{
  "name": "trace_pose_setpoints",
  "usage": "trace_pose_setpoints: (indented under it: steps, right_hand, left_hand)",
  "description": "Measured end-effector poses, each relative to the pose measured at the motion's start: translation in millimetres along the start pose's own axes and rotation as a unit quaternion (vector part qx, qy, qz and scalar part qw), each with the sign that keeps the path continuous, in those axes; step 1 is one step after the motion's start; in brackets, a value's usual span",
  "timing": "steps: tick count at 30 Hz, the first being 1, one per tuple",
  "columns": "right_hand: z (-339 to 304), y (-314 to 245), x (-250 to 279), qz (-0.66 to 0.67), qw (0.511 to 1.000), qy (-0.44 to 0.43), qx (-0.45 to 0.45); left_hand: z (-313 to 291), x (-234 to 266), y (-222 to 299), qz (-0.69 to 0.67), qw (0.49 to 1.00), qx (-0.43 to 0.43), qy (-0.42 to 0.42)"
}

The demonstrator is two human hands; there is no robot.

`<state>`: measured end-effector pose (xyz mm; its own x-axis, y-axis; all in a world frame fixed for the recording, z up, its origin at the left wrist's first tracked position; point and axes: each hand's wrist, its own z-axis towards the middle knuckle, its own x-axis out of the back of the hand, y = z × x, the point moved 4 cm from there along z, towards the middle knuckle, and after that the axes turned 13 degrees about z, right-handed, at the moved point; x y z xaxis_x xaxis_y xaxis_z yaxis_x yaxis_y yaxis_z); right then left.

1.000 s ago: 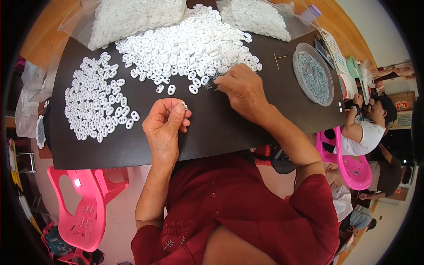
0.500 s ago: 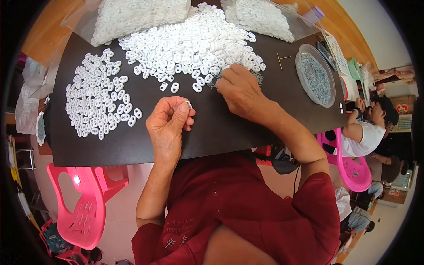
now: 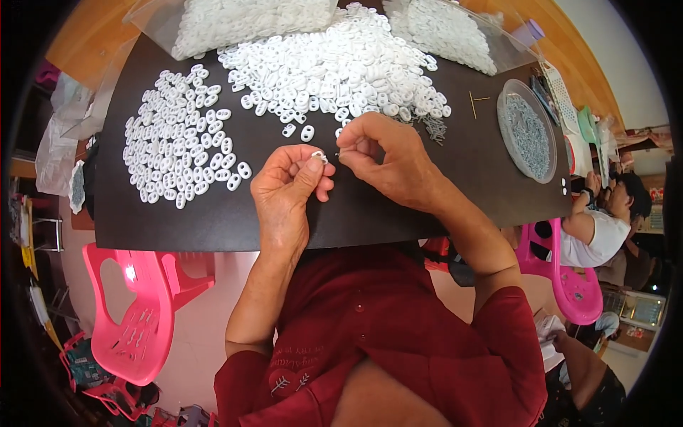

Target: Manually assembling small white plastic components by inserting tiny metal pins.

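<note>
This looks like a small hand-assembly workshop. A black work table [image 3: 398, 213] carries heaps of identical white plastic rings [image 3: 334, 67], with clear bags of more rings [image 3: 242, 21] at its far edge and a round tray of small metal pins [image 3: 528, 128] at its right end. Pink plastic chairs [image 3: 135, 306] stand beside the table, and another seated person [image 3: 594, 228] is just past its right end.

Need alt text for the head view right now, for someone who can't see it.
Over a black tabletop, the left hand pinches a small white oval ring while the right hand brings a thin pin to it. White ring piles lie behind; a round dish of pins sits right.
</note>
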<state>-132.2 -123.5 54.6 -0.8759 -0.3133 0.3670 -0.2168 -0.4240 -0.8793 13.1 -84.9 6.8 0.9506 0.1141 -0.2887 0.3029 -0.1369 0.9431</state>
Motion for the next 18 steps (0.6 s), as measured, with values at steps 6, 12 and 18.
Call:
trace_pose_setpoints:
  steps: [6,12,18]
  right_hand:
    - [6.8,-1.0,-6.6,0.039,0.998,-0.04,0.004]
    - [6.7,-3.9,-7.6,0.09,0.993,-0.044,-0.067]
    - [7.3,-0.2,-10.3,0.149,0.98,-0.025,-0.129]
  left_hand:
    - [0.2,0.4,3.0,0.01,1.0,-0.011,-0.006]
    - [-0.4,1.5,1.9,0.005,1.0,-0.011,-0.014]
    - [-2.7,2.9,3.4,0.038,0.999,-0.019,0.002]
